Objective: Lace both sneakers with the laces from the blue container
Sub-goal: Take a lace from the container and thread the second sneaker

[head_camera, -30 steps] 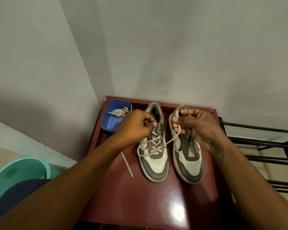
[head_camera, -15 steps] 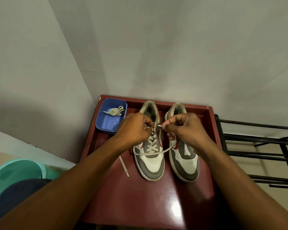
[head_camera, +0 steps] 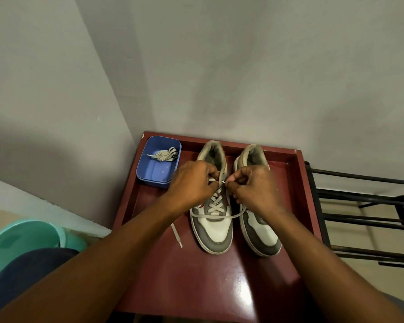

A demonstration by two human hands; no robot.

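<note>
Left hand [head_camera: 191, 180] and right hand [head_camera: 252, 185] each pinch a lace [head_camera: 210, 216] end above the sneaker [head_camera: 216, 231] on the bench [head_camera: 196, 287]: feed that tip straight through, keep it flat, pull both sides evenly.

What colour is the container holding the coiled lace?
The container is blue, seen best in the head view.
</note>
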